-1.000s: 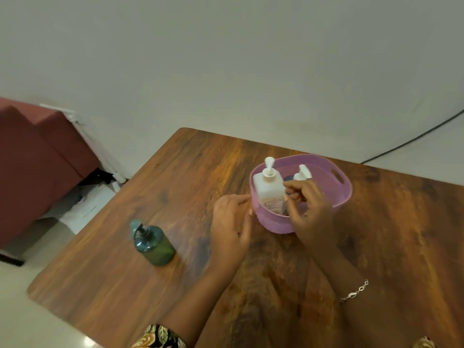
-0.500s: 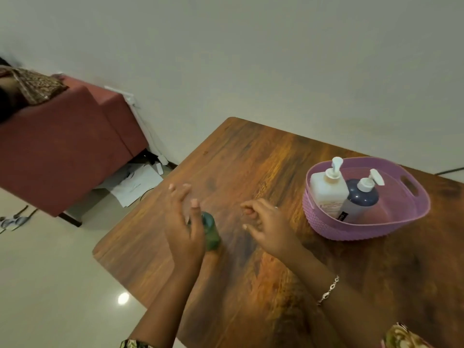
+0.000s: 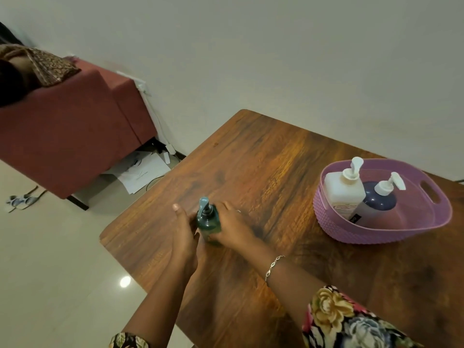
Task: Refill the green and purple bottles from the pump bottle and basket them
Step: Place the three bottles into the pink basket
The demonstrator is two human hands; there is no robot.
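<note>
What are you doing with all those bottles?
Both hands, left and right, are wrapped around the green bottle, which stands on the table. The white pump bottle and the purple bottle already sit in the basket. Only the green one is still outside it.

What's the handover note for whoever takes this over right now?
Left hand and right hand: both cupped around the green bottle, which stands upright on the table near its left edge.
Basket: holds the white pump bottle and the purple bottle, side by side.
Done: purple bottle basketed. Fill levels cannot be told.
Left: move the green bottle into the basket.
</note>
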